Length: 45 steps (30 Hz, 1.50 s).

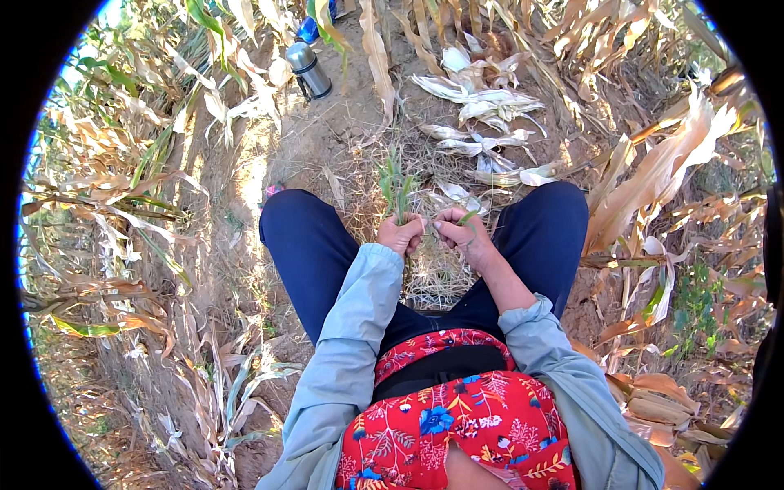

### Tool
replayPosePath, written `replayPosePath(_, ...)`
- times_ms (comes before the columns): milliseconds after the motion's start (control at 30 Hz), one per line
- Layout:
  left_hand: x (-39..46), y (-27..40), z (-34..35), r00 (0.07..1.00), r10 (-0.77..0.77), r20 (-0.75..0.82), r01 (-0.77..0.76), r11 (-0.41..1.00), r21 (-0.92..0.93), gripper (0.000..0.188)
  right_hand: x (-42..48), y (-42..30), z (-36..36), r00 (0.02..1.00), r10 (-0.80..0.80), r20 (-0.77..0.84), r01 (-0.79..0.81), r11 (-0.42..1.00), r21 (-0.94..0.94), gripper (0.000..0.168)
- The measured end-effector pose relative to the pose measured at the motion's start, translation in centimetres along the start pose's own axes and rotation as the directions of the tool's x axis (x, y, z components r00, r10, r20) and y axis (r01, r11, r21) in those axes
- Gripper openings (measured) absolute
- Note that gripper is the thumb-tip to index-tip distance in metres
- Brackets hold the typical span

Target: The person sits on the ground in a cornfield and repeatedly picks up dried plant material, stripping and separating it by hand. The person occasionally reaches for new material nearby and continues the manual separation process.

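Observation:
Between my knees, my left hand (401,234) is closed around a small bunch of green grass stems (395,187), whose leafy tops point away from me. Just to its right, my right hand (460,233) pinches something thin and pale between thumb and fingertips, close to the left fingertips; a narrow green blade (469,217) shows at this hand. What exactly the right fingertips grip is too small to tell. Dry grass and straw (436,275) lie on the ground below both hands.
Pale corn husks (490,104) lie on the soil ahead, right of centre. A steel thermos flask (309,70) stands ahead on the left, near a blue object (308,30). Dry corn stalks and leaves (661,165) rise on both sides. A small pink item (274,189) lies by my left knee.

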<state>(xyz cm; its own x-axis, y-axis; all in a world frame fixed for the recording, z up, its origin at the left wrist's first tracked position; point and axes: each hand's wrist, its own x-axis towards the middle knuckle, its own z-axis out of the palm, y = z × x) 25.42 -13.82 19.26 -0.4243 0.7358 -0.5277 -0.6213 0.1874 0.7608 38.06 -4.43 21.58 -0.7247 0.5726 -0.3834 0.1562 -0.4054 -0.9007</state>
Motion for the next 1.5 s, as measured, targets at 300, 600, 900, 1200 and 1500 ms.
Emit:
replayPosePath(300,-0.1,0.2,0.0,1.000,0.001,0.027,-0.001,1.000,-0.021,0.014,0.0,0.0,0.1,0.999,-0.017,0.028,0.018,0.999,-0.044,0.015)
replayPosePath(600,0.2,-0.2,-0.2,0.999,0.013,0.042,-0.014,1.000,0.013,0.013,-0.2,-0.4,0.4,0.997,-0.070,0.034,0.074,0.986,-0.147,0.012)
replayPosePath(900,0.2,-0.1,-0.2,1.000,0.008,-0.013,-0.009,0.999,-0.037,0.013,0.3,0.5,-0.2,0.998,-0.021,-0.063,0.022,1.000,0.015,0.010)
replayPosePath(1200,0.2,-0.3,-0.2,0.999,0.013,0.045,-0.015,0.999,0.039,0.013,0.2,0.2,-0.1,0.997,-0.076,0.023,0.076,0.997,-0.026,0.015)
replayPosePath(1500,0.5,-0.3,-0.7,0.990,0.056,-0.129,-0.039,0.991,0.127,0.013,0.7,0.9,-0.8,0.984,-0.029,-0.174,0.041,0.997,0.070,0.010)
